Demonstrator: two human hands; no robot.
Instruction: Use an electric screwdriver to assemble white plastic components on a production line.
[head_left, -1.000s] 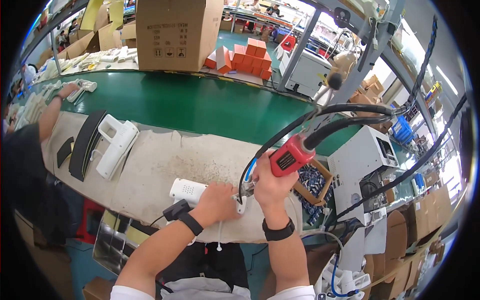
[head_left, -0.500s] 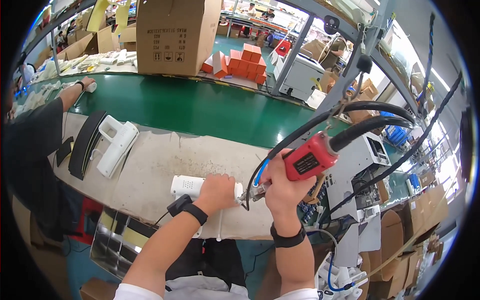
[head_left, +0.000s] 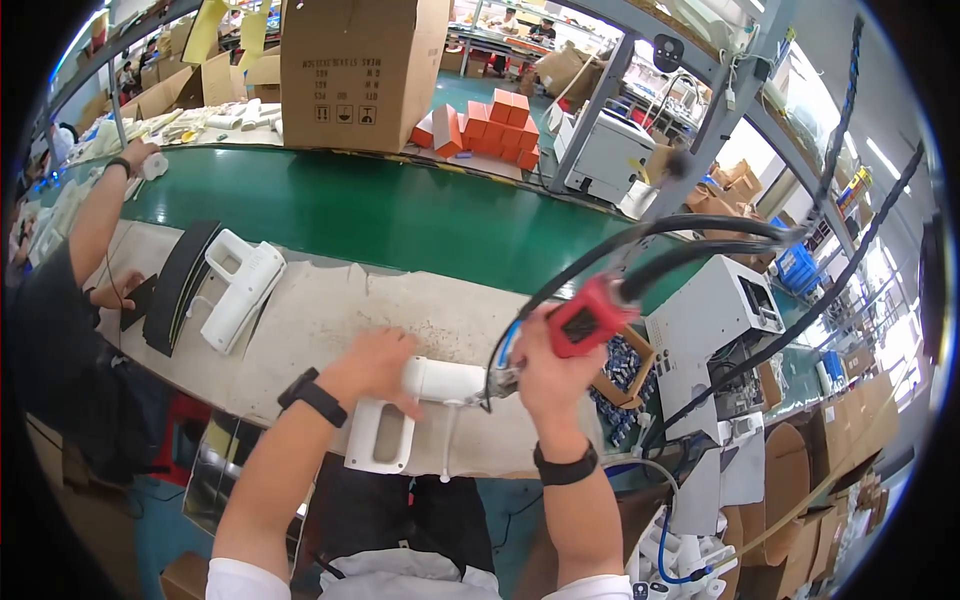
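At the near edge of the grey bench mat point(head_left: 330, 320), we saw the left hand point(head_left: 375, 365) closed over a white pistol-shaped housing point(head_left: 410, 410). The right hand point(head_left: 545, 370) was wrapped tight round a red powered screwdriver point(head_left: 585, 315), tip at the housing's end. Another white housing point(head_left: 240, 290) lay well apart, beside a co-worker's arm point(head_left: 95, 215).

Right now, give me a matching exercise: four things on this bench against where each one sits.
Things:
1. red power screwdriver
2. white gun-shaped housing
3. second white housing
4. large cardboard box

Places:
A. lying free on the mat, left of the hands
B. far side of the green belt
C. under the left hand, at the near bench edge
D. gripped in the right hand

Pairs: 1-D, 2-C, 3-A, 4-B
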